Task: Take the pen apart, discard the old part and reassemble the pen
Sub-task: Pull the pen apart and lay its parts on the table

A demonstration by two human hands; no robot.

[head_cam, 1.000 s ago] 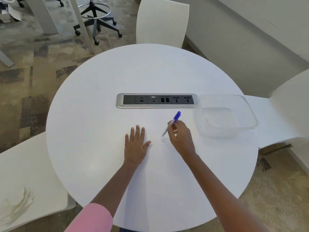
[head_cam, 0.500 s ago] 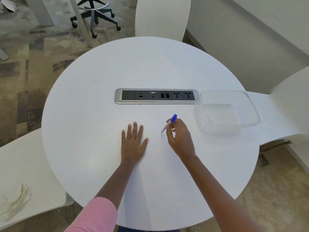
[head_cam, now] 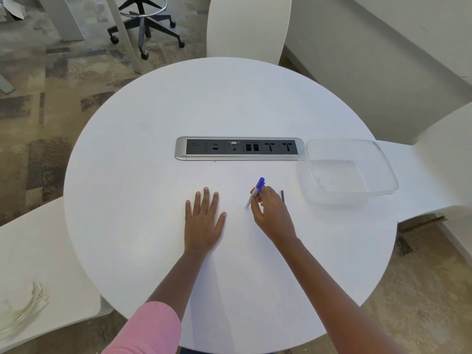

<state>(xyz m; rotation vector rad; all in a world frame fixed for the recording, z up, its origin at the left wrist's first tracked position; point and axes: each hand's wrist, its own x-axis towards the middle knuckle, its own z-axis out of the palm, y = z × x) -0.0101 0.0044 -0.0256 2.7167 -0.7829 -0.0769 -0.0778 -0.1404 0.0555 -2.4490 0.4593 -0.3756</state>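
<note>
Clear tub [head_cam: 350, 172], dark rod [head_cam: 282, 196] by R hand [head_cam: 272, 213], fingers [head_cam: 264, 195] pinching pen [head_cam: 260, 184]; L hand [head_cam: 204, 221] flat on table [head_cam: 143, 180].

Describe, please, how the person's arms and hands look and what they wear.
The left hand and right hand are bare, with no gloves, rings or watch visible. A pink ribbed sleeve covers the left upper arm; the right arm shows no sleeve in frame.
</note>
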